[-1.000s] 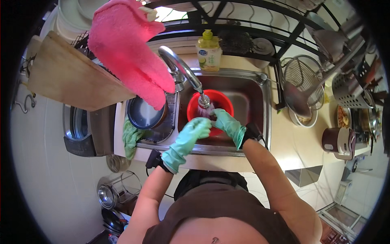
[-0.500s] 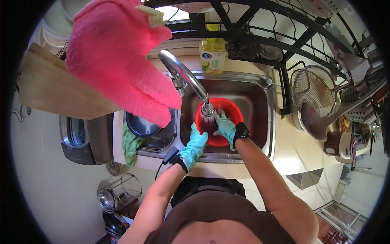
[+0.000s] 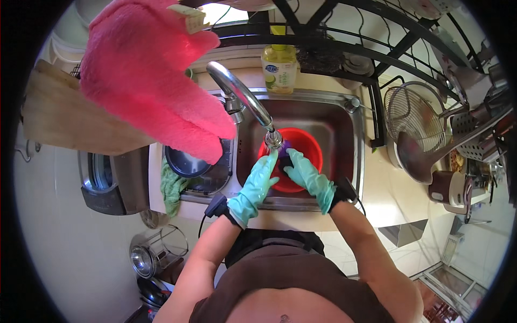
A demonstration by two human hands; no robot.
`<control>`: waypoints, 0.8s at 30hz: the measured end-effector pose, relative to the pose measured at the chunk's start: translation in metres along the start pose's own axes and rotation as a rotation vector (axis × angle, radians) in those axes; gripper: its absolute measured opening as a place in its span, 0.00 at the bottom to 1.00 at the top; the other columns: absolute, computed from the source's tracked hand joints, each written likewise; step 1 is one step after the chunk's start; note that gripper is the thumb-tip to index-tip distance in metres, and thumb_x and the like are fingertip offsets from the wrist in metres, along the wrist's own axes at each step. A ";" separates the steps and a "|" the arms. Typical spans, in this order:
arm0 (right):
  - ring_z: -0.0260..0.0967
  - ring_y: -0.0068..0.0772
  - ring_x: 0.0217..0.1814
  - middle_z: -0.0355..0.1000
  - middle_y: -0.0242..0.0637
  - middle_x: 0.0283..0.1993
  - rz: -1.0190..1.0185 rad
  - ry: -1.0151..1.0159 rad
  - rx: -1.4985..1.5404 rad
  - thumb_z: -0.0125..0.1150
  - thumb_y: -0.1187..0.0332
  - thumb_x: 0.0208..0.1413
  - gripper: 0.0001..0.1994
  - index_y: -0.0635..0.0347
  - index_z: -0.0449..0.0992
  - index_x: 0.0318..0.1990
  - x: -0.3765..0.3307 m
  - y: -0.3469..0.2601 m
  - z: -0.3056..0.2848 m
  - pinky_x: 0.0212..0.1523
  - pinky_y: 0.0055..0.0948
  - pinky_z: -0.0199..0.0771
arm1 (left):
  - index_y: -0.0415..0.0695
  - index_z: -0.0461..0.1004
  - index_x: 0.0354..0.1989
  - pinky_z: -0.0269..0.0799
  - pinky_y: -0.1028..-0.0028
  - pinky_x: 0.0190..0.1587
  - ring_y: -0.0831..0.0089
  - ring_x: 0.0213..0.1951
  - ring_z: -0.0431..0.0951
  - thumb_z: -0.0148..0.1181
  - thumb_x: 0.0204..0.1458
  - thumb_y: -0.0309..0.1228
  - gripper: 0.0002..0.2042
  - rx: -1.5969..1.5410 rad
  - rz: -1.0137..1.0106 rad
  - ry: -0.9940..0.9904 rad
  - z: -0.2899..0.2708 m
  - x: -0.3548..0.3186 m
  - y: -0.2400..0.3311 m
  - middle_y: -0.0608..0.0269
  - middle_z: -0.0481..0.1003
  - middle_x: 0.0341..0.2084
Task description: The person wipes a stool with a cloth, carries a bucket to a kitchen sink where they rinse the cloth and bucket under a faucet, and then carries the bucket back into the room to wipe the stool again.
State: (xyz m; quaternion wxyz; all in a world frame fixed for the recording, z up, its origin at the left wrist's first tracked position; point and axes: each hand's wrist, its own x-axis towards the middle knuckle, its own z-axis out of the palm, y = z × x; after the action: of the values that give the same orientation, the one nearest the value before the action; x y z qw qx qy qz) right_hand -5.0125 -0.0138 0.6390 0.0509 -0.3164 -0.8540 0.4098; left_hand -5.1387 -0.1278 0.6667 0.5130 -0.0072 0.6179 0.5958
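A red basin sits in the steel sink under the curved tap. Over the basin my left hand, in a mint-green glove, reaches up with fingers stretched and thumb apart, its fingertips close below the tap's nozzle. My right hand, gloved alike, has its fingers bent at a purple thing just beside the nozzle. The kind of this thing cannot be made out. Something dark shows between the two hands, partly hidden by the fingers. Black straps with small boxes circle both wrists.
Fluffy pink cloth hangs close at upper left. A yellow soap bottle stands behind the sink. Left lie a dark pan and a green rag. A wooden board leans at far left; a wire strainer and ladle hang right.
My left hand has moved up to the nozzle. My right hand has turned and drawn slightly back, and the purple thing now shows beside the nozzle. The water spray seen before is no longer visible.
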 end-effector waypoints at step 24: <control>0.73 0.43 0.24 0.72 0.45 0.28 -0.147 0.404 -0.838 0.49 0.61 0.59 0.10 0.55 0.72 0.32 0.024 0.034 0.030 0.19 0.42 0.73 | 0.48 0.70 0.57 0.73 0.64 0.46 0.65 0.45 0.77 0.46 0.65 0.41 0.17 0.091 -0.060 -0.183 0.009 0.147 -0.119 0.60 0.76 0.46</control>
State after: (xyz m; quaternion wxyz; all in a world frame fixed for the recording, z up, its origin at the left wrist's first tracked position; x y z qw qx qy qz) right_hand -5.0247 -0.0041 0.5899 0.1129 -0.3216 -0.9391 -0.0447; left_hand -5.1291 -0.0673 0.4880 0.5846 0.0522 0.5945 0.5497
